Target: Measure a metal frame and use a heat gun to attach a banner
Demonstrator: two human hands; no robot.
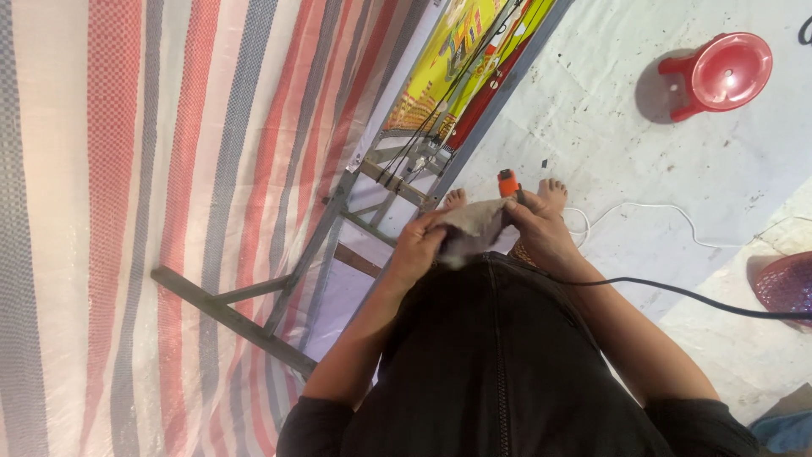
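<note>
Both my hands are up in front of my chest. My left hand (420,245) pinches a small grey piece of cloth (475,222) at its left end. My right hand (541,233) grips the cloth's right end and also holds an orange tool (507,183) whose tip sticks out above my fingers. A black cable (677,292) runs from under my right wrist off to the right. My bare feet (551,192) stand on the pale floor below the hands.
A red, white and grey striped tarpaulin (169,211) stretches over a grey metal frame (237,313) on the left. A yellow and red printed banner (457,68) lies along the frame. A red plastic stool (719,74) stands far right; a white cord (660,211) trails across the floor.
</note>
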